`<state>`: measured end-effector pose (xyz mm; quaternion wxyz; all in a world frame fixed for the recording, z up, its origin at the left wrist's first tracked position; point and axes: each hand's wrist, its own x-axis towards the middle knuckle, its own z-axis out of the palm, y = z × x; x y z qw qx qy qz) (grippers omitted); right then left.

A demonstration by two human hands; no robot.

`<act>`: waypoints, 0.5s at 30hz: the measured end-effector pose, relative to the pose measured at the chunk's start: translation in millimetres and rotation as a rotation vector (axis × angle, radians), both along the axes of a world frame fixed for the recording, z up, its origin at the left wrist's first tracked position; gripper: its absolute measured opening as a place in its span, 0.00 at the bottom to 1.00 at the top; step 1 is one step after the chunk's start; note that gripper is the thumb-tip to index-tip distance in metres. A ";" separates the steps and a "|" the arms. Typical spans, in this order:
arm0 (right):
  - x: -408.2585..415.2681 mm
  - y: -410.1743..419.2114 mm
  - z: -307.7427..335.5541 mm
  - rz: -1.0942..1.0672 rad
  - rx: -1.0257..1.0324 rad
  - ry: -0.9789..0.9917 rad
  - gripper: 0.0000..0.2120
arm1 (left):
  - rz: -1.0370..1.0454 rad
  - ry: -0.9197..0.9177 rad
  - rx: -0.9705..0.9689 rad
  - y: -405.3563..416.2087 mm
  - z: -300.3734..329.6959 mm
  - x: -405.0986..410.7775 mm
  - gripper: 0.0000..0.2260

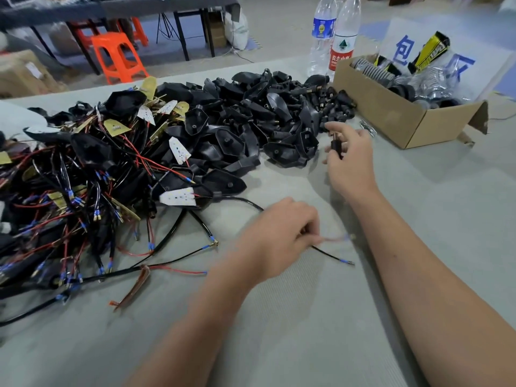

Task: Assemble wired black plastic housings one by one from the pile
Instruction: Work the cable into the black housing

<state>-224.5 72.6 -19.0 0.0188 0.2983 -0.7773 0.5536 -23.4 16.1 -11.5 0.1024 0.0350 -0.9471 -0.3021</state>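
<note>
Head view of a grey table carrying a broad pile of parts; the left part of the pile is a tangle of wired housings with red and black leads, blue-sleeved terminals and small white and brass-coloured boards, running off the left edge of the frame; the right part is a heap of bare black plastic shells. The left hand, near the front of the pile, has its fingers curled and pinches a thin black wire that trails to the right over the table; its fingertips and a second, reddish lead there are smeared by motion blur, so the exact grip is hard to make out. The right hand, just beside the heap of shells, grips a small black plug-like part between thumb and fingers; most of that part is hidden by the fingers. At the far right stands an open cardboard box of ribbed metal and black parts, partly blurred; behind it two clear water bottles, cut off at the top edge; an orange stool stands on the floor beyond the table.
</note>
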 end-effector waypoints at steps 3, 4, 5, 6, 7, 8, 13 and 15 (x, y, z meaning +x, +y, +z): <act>8.0 -7.2 3.8 0.159 -0.209 -0.293 0.22 | 0.304 0.173 0.173 -19.3 -10.6 0.4 0.05; 12.6 -10.5 5.7 0.222 -0.290 -0.413 0.19 | 0.376 0.240 0.242 -22.9 -13.4 -0.1 0.05; 16.8 -13.1 7.8 0.298 -0.356 -0.536 0.16 | 0.437 0.308 0.298 -25.1 -15.2 -1.3 0.05; 21.0 -14.5 9.8 0.390 -0.389 -0.646 0.13 | 0.491 0.369 0.342 -26.2 -16.6 -3.3 0.06; 24.6 -14.8 10.7 0.496 -0.366 -0.719 0.14 | 0.542 0.419 0.368 -27.3 -17.1 -5.1 0.06; 27.7 -14.4 10.6 0.586 -0.290 -0.735 0.19 | 0.581 0.455 0.377 -29.3 -17.2 -7.0 0.06; 38.0 -8.9 5.5 0.754 0.018 -0.339 0.11 | 0.430 0.384 0.183 -45.5 -11.7 -5.4 0.04; 36.3 -7.8 4.2 0.652 -0.027 -0.324 0.08 | 0.364 0.332 0.012 -52.9 -8.7 2.5 0.05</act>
